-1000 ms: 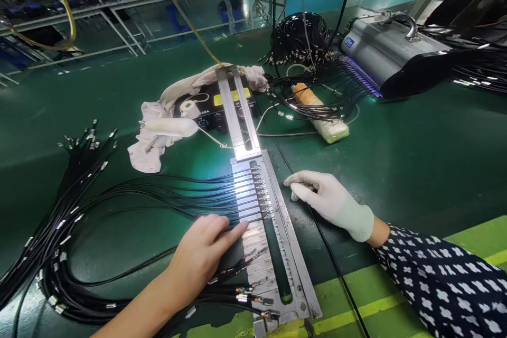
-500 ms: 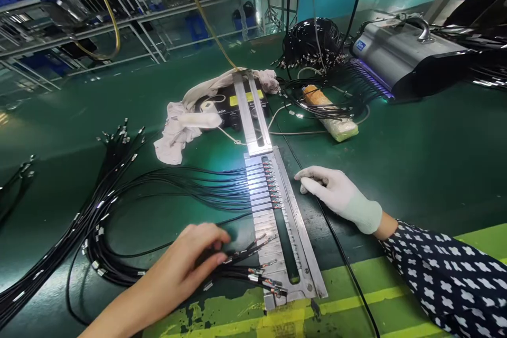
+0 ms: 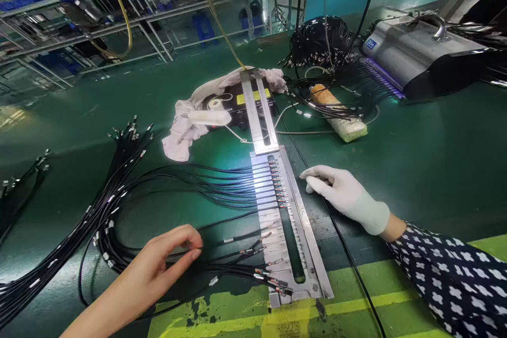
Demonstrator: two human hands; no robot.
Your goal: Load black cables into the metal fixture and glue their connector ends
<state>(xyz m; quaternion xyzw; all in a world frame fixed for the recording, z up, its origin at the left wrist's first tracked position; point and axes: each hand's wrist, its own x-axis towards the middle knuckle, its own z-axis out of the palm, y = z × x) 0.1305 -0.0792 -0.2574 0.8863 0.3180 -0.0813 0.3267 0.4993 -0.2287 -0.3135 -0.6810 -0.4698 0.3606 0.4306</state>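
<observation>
My bare left hand [image 3: 170,259] pinches a thin black cable [image 3: 245,236] with a white label between thumb and forefinger, left of a slotted metal fixture [image 3: 277,253]. The cable's stripped end reaches the fixture's edge. Below it, a bundle of black cables [image 3: 237,269] has its stripped ends resting on the fixture. Farther up, several cables [image 3: 222,185] lie side by side in its slots, their coloured wire ends over the long opening. My right hand [image 3: 340,193], in a white glove, rests right of the fixture with curled fingers and nothing visible in them.
A metal slide [image 3: 259,111] extends behind the fixture, over a black box [image 3: 229,111] with a pale cloth [image 3: 180,132]. A wrapped roll [image 3: 340,116], a grey machine [image 3: 415,55] and a cable heap [image 3: 319,42] stand at back right. Bundled cables [image 3: 75,232] lie left.
My left hand has moved left from the cable ends near the fixture, and a single labelled cable now stretches from its fingertips. My right hand has kept its pose. The view has shifted slightly.
</observation>
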